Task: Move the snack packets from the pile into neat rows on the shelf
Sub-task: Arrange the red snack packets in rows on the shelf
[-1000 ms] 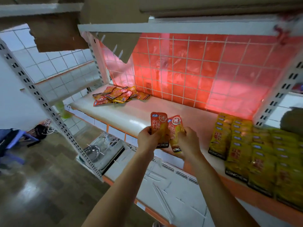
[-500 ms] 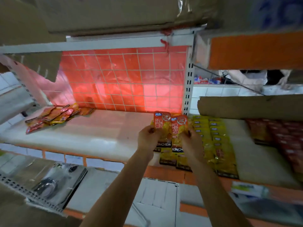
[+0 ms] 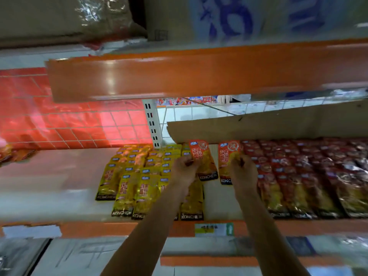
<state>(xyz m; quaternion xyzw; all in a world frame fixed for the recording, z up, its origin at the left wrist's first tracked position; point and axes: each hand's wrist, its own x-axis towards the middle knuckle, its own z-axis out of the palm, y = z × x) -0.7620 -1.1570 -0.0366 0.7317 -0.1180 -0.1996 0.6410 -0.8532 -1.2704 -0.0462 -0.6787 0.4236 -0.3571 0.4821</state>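
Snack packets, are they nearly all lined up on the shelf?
Partly. Neat rows of yellow foil packets and dark red packets lie on the white shelf. The left hand holds one orange-red packet, the right hand another, over the gap between the rows. A blurry orange pile waits far left.

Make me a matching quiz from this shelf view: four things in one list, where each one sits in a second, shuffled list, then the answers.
Things:
1. yellow rows
2. red rows
3. pile
4. cardboard

Places:
A. far left end of the shelf
B. just right of the right hand
C. across the back, above the red rows
D. under and left of the left hand

Pairs: 1-D, 2-B, 3-A, 4-C.
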